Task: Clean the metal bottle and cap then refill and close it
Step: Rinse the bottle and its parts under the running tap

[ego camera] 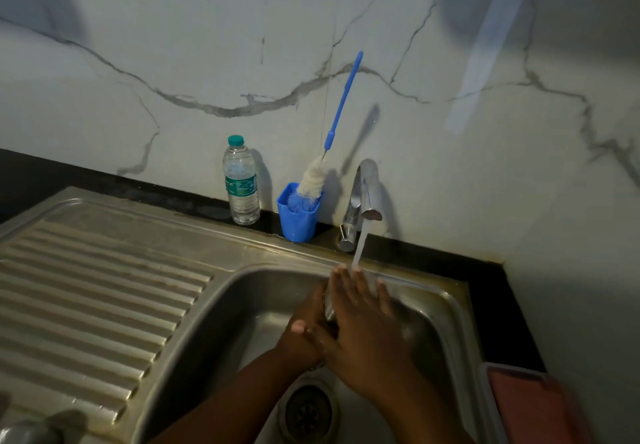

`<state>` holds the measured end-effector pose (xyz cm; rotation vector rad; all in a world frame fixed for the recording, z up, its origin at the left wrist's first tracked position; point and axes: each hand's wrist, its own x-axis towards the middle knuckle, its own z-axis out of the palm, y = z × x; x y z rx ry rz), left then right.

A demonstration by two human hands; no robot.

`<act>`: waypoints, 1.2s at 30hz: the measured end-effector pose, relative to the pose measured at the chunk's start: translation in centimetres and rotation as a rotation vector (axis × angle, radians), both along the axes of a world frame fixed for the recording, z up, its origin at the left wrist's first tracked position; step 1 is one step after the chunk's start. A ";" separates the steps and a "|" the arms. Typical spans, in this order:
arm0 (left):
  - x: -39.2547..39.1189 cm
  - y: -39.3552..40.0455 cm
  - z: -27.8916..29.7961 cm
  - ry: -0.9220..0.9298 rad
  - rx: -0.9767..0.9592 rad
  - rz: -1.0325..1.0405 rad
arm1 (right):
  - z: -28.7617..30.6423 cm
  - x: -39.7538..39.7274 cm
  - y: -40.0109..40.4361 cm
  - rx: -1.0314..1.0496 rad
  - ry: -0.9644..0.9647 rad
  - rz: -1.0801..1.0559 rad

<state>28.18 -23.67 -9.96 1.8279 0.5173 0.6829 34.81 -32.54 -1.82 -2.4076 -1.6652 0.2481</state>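
Both my hands are over the sink basin, under the running stream from the tap. My left hand grips a metal bottle from the left. Only a narrow silvery strip of the bottle shows between my hands. My right hand lies over the bottle with its fingers straight and spread, and the water lands at its fingertips. A blurred grey metal thing sits at the bottom left corner of the drainboard; I cannot tell whether it is the cap.
A blue-handled bottle brush stands in a blue cup behind the sink, beside a clear plastic water bottle. The ribbed drainboard lies left of the basin. The drain is below my hands. A reddish lidded box sits right.
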 end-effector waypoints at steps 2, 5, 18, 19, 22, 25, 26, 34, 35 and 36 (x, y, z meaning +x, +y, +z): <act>0.1 -0.3 0.2 -0.009 -0.004 -0.021 | -0.2 0.0 0.1 0.027 -0.065 0.016; 0.6 0.2 -0.4 0.019 0.029 -0.041 | -1.1 1.1 -0.7 0.043 -0.093 -0.056; 1.0 1.2 -1.0 0.014 -0.012 -0.013 | -0.2 -0.3 0.1 0.084 -0.106 -0.207; 1.0 1.1 -1.2 0.015 -0.039 -0.028 | -0.1 -0.7 0.3 0.085 -0.104 -0.185; 1.3 0.5 -1.4 0.090 -0.036 -0.054 | -0.4 0.5 0.6 0.068 -0.098 -0.213; 1.5 0.8 -1.9 0.079 -0.069 0.006 | -0.7 2.0 -0.4 0.013 -0.140 -0.309; 1.4 1.0 -1.8 0.074 -0.090 0.044 | -0.7 1.9 -0.8 0.002 -0.145 -0.315; 0.9 -0.5 -1.2 0.127 0.040 -0.056 | -0.3 0.3 0.7 0.019 -0.148 -0.206; 0.9 -0.4 -1.4 0.128 0.047 -0.062 | -0.3 1.0 0.4 0.022 -0.154 -0.242; 0.8 -0.4 -1.0 0.102 -0.019 -0.069 | -0.2 1.4 -0.2 0.016 -0.153 -0.284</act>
